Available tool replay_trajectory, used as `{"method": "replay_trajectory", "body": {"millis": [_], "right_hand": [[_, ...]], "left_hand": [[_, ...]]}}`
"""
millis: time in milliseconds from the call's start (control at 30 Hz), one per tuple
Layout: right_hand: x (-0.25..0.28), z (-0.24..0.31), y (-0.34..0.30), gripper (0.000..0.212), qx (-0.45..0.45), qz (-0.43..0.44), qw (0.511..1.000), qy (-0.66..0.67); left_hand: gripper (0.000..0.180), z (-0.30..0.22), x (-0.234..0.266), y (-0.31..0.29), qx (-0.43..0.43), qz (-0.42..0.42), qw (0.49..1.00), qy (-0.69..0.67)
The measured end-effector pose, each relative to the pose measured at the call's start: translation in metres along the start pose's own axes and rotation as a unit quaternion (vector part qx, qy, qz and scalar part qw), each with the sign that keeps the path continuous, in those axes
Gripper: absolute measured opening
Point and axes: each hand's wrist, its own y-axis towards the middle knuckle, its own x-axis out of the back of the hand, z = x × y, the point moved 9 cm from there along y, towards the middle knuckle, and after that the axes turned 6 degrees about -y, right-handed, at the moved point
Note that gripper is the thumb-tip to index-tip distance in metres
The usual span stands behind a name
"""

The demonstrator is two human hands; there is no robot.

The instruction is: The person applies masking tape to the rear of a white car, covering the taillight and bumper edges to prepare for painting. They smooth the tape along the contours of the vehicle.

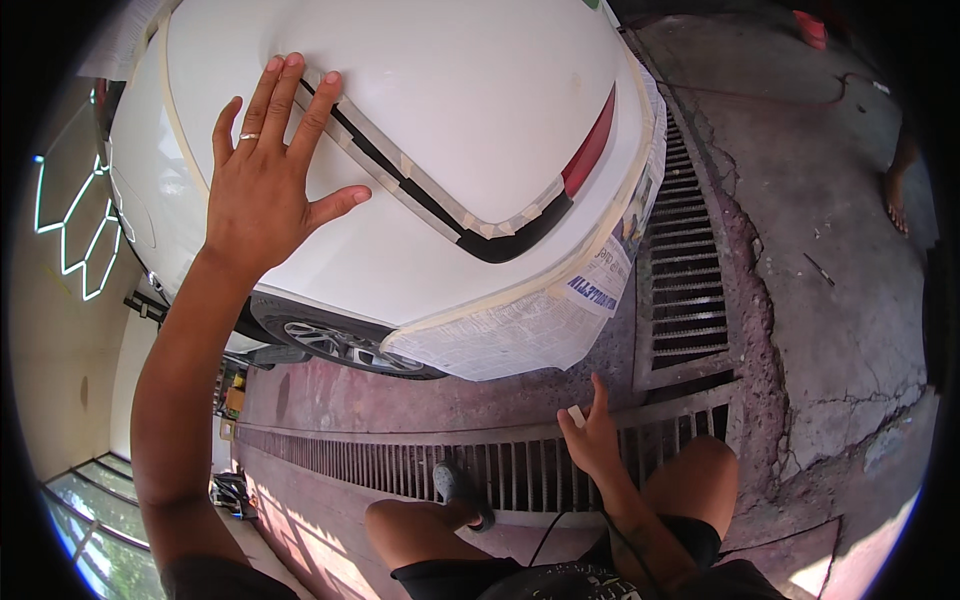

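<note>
Fingers [316, 112] spread, our left hand [258, 195], at upper left, lies nearer the bent, tape-edged black strip [495, 247] slanting down-right from it across the white car [470, 100] at upper centre, while our right hand [594, 442], lower right of centre, pinches a small white block [576, 415].
</note>
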Motion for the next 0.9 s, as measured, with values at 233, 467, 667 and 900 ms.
{"method": "replay_trajectory", "body": {"millis": [233, 467, 667, 900], "right_hand": [[0.003, 0.0, 0.004, 0.088, 0.02, -0.041, 0.998, 0.05], [-0.005, -0.038, 0.02, 0.028, -0.082, -0.065, 0.952, 0.289], [0.009, -0.012, 0.0, 0.014, -0.005, -0.136, 0.911, 0.39], [0.081, 0.047, -0.023, 0.023, 0.171, -0.209, 0.95, 0.156]], "left_hand": [[0.104, 0.001, 0.002, 0.001, 0.0, 0.0, 1.0, 0.001], [0.103, -0.001, 0.009, 0.009, 0.044, 0.072, 0.996, 0.028], [0.08, 0.007, 0.024, 0.0, 0.027, 0.007, 0.999, 0.028], [0.03, -0.107, 0.071, -0.039, -0.033, -0.177, 0.859, -0.48]]}}
